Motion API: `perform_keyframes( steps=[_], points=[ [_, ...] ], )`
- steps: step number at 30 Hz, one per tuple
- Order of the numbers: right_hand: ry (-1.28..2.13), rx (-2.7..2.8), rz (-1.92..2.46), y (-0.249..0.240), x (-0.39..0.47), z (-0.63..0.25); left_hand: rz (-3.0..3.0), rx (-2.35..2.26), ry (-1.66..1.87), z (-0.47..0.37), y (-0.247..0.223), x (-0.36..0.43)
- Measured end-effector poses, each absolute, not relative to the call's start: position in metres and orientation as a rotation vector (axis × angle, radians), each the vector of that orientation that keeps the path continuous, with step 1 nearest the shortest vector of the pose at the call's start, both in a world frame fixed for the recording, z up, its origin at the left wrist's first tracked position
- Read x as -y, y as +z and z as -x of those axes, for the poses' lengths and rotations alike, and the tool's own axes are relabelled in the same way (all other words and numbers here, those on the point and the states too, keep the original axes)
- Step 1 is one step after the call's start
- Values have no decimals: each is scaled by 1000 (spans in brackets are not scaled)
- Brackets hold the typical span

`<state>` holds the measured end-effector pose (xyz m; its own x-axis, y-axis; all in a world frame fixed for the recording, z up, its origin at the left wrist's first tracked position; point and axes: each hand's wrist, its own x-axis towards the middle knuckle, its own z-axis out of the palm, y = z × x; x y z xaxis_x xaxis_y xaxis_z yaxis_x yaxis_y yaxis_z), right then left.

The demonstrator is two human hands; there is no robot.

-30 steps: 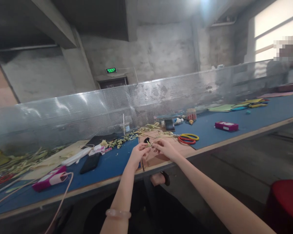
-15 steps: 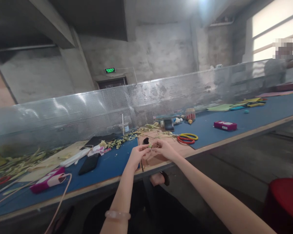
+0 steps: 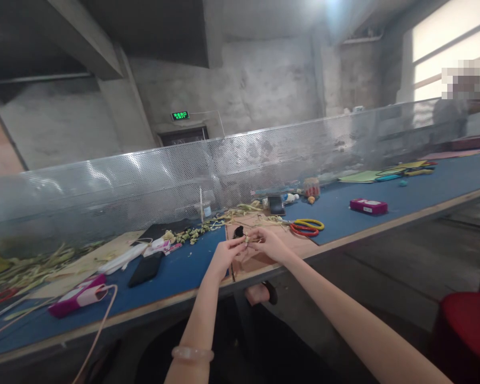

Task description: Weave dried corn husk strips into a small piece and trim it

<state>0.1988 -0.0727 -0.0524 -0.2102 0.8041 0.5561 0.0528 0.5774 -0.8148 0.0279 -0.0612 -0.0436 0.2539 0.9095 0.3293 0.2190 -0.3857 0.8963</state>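
My left hand (image 3: pixel 226 254) and my right hand (image 3: pixel 267 245) meet above the brown board (image 3: pixel 292 246) at the bench's front edge. Their fingertips are pinched together around a small pale yellow-green piece (image 3: pixel 246 239), too small to name for certain. Just behind the fingers is a small black object (image 3: pixel 238 231), partly covered by them. Scissors (image 3: pixel 307 227) with red and yellow handles lie to the right of my right hand. Pale green strips (image 3: pixel 244 210) and a row of small yellow-green pieces (image 3: pixel 194 233) lie beyond my hands.
A black phone (image 3: pixel 146 268) and a magenta box with a cord (image 3: pixel 78 296) lie left. Another magenta box (image 3: pixel 368 206) sits right. A jar (image 3: pixel 311 188) stands near the perforated metal screen (image 3: pixel 164 173). A red stool (image 3: pixel 468 330) is at lower right; a person is at far right.
My fingertips have shifted very slightly around the small piece, which has turned a little between them. Both arms stay in nearly the same place.
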Motion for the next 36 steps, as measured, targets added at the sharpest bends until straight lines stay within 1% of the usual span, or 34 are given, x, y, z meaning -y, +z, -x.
perform_keyframes(
  steps=[10, 17, 27, 29, 34, 36],
  points=[
    [823, 1698, 683, -54, 73, -199, -1774, -1045, 1196, -29, -43, 63],
    [904, 1697, 643, -58, 68, -198, -1756, -1012, 1169, -28, -46, 59],
    [757, 1724, 703, -59, 69, -196, -1768, -987, 1155, -27, -45, 62],
    [786, 1705, 698, -59, 71, -196, -1733, -969, 1162, -28, -45, 63],
    [992, 1562, 636, -57, 72, -199, -1620, -945, 1292, -29, -47, 62],
    [995, 1568, 599, -57, 72, -200, -1591, -931, 1313, -29, -48, 60]
  ],
)
